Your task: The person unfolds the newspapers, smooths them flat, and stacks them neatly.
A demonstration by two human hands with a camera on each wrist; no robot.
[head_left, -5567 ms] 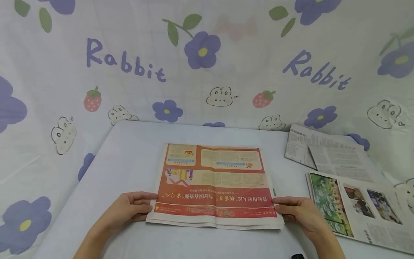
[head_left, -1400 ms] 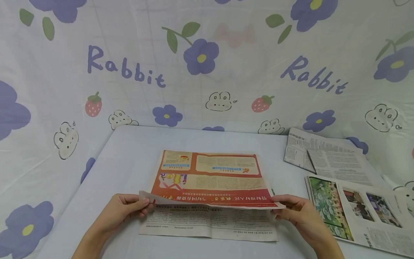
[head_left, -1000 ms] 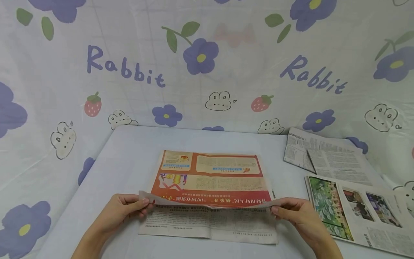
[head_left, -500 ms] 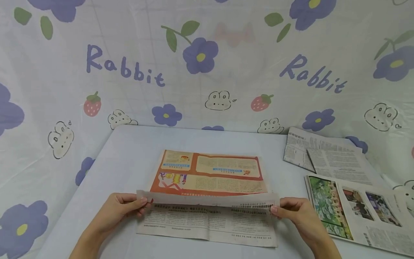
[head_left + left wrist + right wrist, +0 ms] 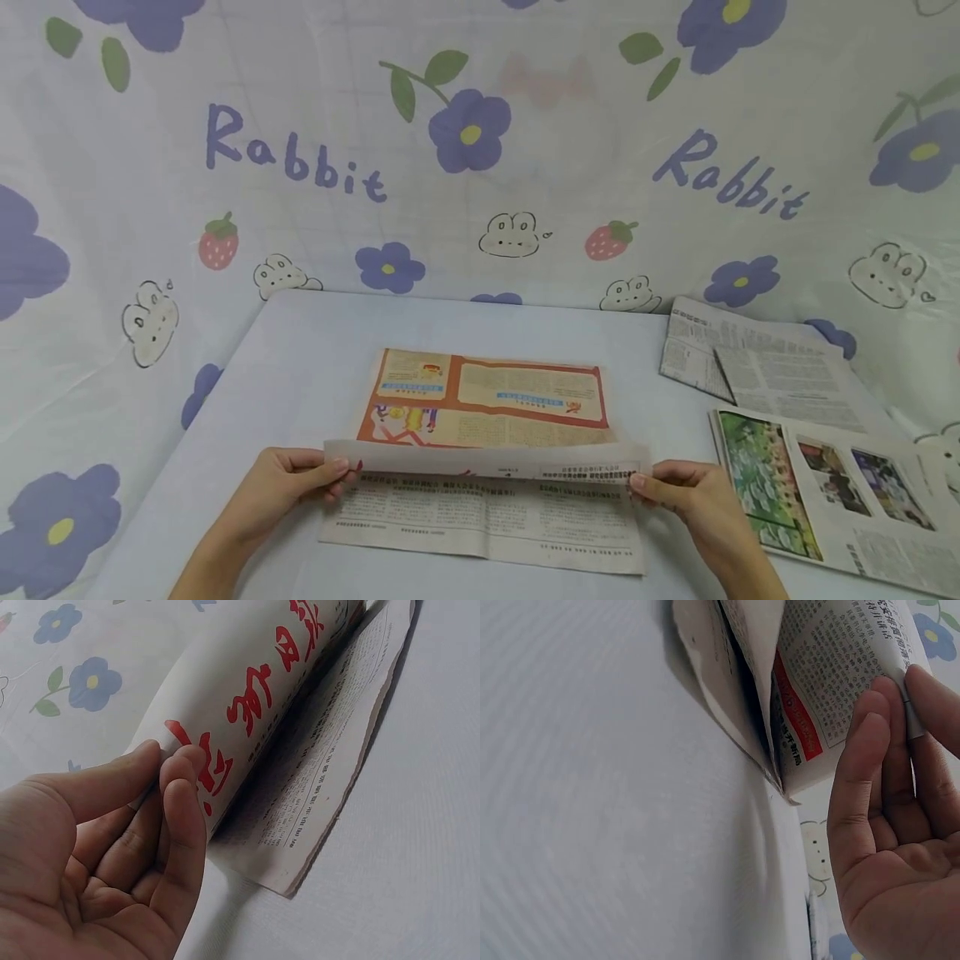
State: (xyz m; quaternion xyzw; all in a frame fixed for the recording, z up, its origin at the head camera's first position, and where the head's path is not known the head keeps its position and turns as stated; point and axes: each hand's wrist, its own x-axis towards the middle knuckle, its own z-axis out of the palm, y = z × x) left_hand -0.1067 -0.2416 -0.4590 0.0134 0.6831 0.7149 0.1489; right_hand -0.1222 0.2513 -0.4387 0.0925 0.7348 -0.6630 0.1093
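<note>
A folded newspaper (image 5: 487,425) with an orange-red printed page lies in the middle of the white table in the head view. Its near edge is lifted and curled back, forming a pale strip over a text-covered lower page (image 5: 420,517). My left hand (image 5: 288,487) pinches the left end of this raised edge between thumb and fingers. On the underside, large red characters (image 5: 255,697) show in the left wrist view. At the opposite end, my right hand (image 5: 693,496) pinches the edge too. The right wrist view shows its thumb and fingertips on the paper (image 5: 840,667).
To the right lies another newspaper (image 5: 892,533) with colour pictures. Behind it are grey text newspapers (image 5: 787,367), partly overlapping. A patterned cloth (image 5: 300,225) hangs along the back of the white table (image 5: 285,367).
Earlier the newspaper lay flat with both hands at its sides. Its near edge has since been lifted and folded back, covering the red headline; the right hand has shifted its pinch along the edge.
</note>
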